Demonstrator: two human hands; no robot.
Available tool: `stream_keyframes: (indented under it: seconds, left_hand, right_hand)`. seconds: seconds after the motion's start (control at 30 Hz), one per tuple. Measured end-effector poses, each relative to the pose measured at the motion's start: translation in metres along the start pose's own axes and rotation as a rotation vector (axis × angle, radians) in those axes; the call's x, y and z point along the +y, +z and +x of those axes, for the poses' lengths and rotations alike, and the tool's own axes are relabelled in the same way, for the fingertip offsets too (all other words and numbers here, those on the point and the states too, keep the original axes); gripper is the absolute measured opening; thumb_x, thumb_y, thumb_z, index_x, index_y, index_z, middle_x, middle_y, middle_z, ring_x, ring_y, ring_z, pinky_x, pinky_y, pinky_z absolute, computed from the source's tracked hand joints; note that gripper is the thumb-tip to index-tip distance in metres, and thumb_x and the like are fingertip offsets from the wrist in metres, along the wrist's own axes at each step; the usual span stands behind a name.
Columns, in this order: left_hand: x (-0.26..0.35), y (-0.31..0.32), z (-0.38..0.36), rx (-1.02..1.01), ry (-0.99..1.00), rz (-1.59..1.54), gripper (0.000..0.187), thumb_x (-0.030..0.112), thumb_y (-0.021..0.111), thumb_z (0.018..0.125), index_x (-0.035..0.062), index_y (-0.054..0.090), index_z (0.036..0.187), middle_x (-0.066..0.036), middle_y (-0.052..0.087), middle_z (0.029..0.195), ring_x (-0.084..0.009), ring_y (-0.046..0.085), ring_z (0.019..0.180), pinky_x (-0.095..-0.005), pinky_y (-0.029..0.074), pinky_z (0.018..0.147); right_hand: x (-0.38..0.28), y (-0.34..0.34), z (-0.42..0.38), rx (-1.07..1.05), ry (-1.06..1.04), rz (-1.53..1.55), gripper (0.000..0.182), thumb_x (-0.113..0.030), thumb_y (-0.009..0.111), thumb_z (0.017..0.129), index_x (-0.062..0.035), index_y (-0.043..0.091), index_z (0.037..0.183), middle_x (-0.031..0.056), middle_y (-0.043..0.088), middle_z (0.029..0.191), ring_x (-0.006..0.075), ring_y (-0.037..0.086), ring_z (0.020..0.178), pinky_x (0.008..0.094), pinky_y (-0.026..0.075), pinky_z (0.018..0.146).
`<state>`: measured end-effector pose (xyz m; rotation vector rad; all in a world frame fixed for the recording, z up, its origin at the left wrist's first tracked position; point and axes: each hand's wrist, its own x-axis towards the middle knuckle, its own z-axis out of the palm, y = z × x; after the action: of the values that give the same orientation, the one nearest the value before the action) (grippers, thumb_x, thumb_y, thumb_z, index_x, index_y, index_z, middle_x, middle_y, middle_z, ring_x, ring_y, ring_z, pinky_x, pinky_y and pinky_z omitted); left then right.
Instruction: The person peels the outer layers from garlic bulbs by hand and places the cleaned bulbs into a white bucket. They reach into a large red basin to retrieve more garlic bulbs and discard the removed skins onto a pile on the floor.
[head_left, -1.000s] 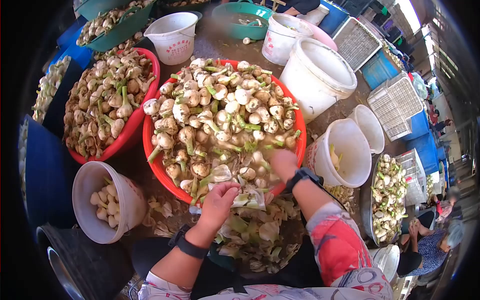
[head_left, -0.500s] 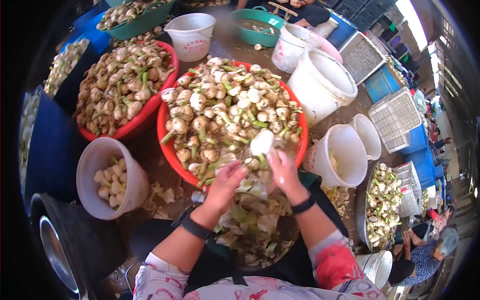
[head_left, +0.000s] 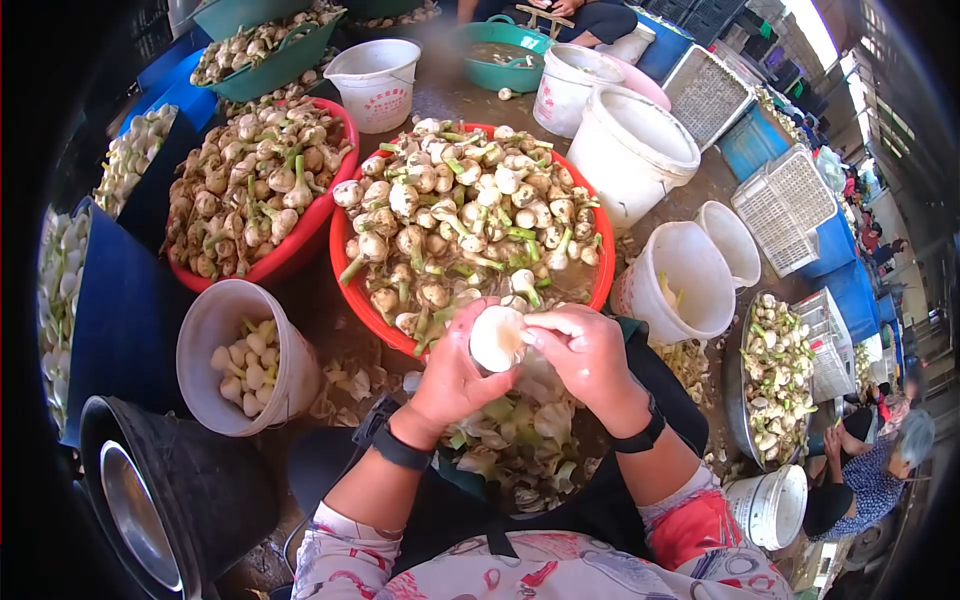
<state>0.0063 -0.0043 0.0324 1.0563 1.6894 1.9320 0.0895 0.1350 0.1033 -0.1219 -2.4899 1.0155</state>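
Note:
My left hand (head_left: 452,378) is wrapped round a white garlic bulb (head_left: 496,338), its pale face turned up. At the bulb's right edge, the thumb and fingers of my right hand (head_left: 585,358) pinch its outer skin; the fingertips partly hide the spot. Just beyond both hands stands a red tub (head_left: 352,292) heaped with unpeeled, muddy garlic bulbs (head_left: 440,215) with green stem stubs, and some water shows at its near side. Below my wrists lies a pile of stripped garlic skins (head_left: 525,430) between my knees.
To the left are a white bucket (head_left: 190,350) holding peeled bulbs, a second red tub (head_left: 345,165) of garlic and a black bucket (head_left: 215,510). White buckets (head_left: 690,285) and a metal basin of garlic (head_left: 775,385) stand right. Another person (head_left: 870,490) sits at far right.
The bulb has moved from my right hand into my left, nearer to me. My hands have come together, the right now pinching the bulb's edge. The view has shifted slightly.

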Motion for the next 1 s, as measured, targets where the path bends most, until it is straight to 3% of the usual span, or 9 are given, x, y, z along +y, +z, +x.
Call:
stream_keyframes:
  seconds: [0.1, 0.23, 0.57, 0.63, 0.67, 0.7, 0.77, 0.8, 1.0]
  left_hand:
    - [0.005, 0.002, -0.003, 0.032, 0.024, 0.200, 0.071, 0.016, 0.070, 0.062, -0.0050, 0.034, 0.119, -0.017, 0.048, 0.108, -0.0270, 0.049, 0.101, -0.0331, 0.037, 0.089]
    - [0.000, 0.010, -0.004, 0.124, -0.005, 0.103, 0.069, 0.016, 0.070, 0.062, -0.0050, 0.036, 0.118, -0.018, 0.050, 0.105, -0.0305, 0.050, 0.098, -0.0338, 0.039, 0.086]
    - [-0.009, 0.015, 0.001, 0.217, 0.203, 0.660, 0.068, 0.012, 0.071, 0.058, -0.0027, 0.037, 0.115, -0.018, 0.050, 0.100, -0.0344, 0.049, 0.090, -0.0378, 0.040, 0.081]
    - [-0.012, 0.014, 0.009, 0.280, 0.037, 0.241, 0.071, 0.013, 0.071, 0.059, -0.0041, 0.034, 0.117, -0.017, 0.049, 0.102, -0.0309, 0.050, 0.093, -0.0363, 0.039, 0.084]
    - [-0.008, 0.012, 0.008, 0.321, 0.099, 0.372, 0.071, 0.014, 0.071, 0.061, -0.0051, 0.033, 0.118, -0.016, 0.048, 0.106, -0.0270, 0.049, 0.096, -0.0334, 0.039, 0.086]
    - [-0.010, 0.011, 0.007, 0.324, 0.099, 0.378, 0.071, 0.014, 0.071, 0.061, -0.0051, 0.033, 0.118, -0.016, 0.048, 0.106, -0.0270, 0.049, 0.096, -0.0334, 0.039, 0.086]
    - [-0.016, 0.012, 0.006, 0.331, 0.077, 0.006, 0.069, 0.014, 0.070, 0.062, -0.0050, 0.034, 0.117, -0.017, 0.046, 0.109, -0.0253, 0.049, 0.098, -0.0316, 0.039, 0.087]
    - [-0.007, 0.015, 0.008, 0.348, 0.060, 0.051, 0.066, 0.014, 0.070, 0.062, -0.0049, 0.036, 0.115, -0.016, 0.048, 0.106, -0.0250, 0.050, 0.097, -0.0308, 0.040, 0.085]
    - [-0.005, 0.013, 0.004, 0.204, 0.091, 0.477, 0.066, 0.008, 0.069, 0.062, -0.0038, 0.034, 0.117, -0.013, 0.050, 0.100, -0.0214, 0.050, 0.094, -0.0308, 0.040, 0.084]
  right_hand:
    - [-0.009, 0.001, -0.004, -0.048, 0.077, -0.194, 0.011, -0.011, 0.060, 0.073, -0.0029, 0.061, 0.080, 0.0128, 0.059, 0.070, 0.0267, 0.057, 0.063, 0.0327, 0.044, 0.057]
    - [-0.013, 0.008, -0.003, 0.037, 0.162, -0.084, 0.010, -0.012, 0.060, 0.073, -0.0030, 0.060, 0.077, 0.0131, 0.058, 0.068, 0.0286, 0.056, 0.063, 0.0340, 0.044, 0.057]
    - [0.001, 0.012, 0.000, -0.040, 0.136, -0.187, 0.014, -0.015, 0.053, 0.076, -0.0021, 0.053, 0.070, 0.0162, 0.055, 0.064, 0.0328, 0.054, 0.064, 0.0391, 0.042, 0.055]
    - [-0.002, 0.004, -0.001, -0.506, 0.046, 0.159, 0.014, -0.016, 0.053, 0.076, -0.0030, 0.053, 0.070, 0.0161, 0.053, 0.062, 0.0326, 0.053, 0.061, 0.0377, 0.041, 0.055]
    - [-0.013, 0.004, -0.006, -0.591, 0.004, 0.295, 0.012, -0.015, 0.054, 0.076, -0.0036, 0.055, 0.071, 0.0154, 0.053, 0.062, 0.0317, 0.053, 0.059, 0.0361, 0.041, 0.055]
    - [-0.022, 0.001, -0.009, -0.580, 0.017, 0.382, 0.012, -0.015, 0.056, 0.076, -0.0033, 0.056, 0.075, 0.0136, 0.054, 0.062, 0.0296, 0.053, 0.057, 0.0345, 0.041, 0.054]
    - [-0.011, 0.002, -0.006, -0.143, 0.280, 0.299, 0.012, -0.013, 0.057, 0.075, -0.0021, 0.056, 0.079, 0.0133, 0.055, 0.065, 0.0274, 0.054, 0.059, 0.0343, 0.041, 0.054]
    - [0.015, 0.009, -0.001, 0.110, 0.101, 0.082, 0.015, -0.014, 0.056, 0.077, -0.0014, 0.055, 0.086, 0.0136, 0.055, 0.068, 0.0264, 0.055, 0.061, 0.0345, 0.042, 0.055]
    - [0.020, 0.005, 0.006, -0.208, -0.010, -0.174, 0.016, -0.016, 0.049, 0.081, 0.0000, 0.049, 0.078, 0.0170, 0.053, 0.071, 0.0348, 0.052, 0.068, 0.0404, 0.041, 0.060]
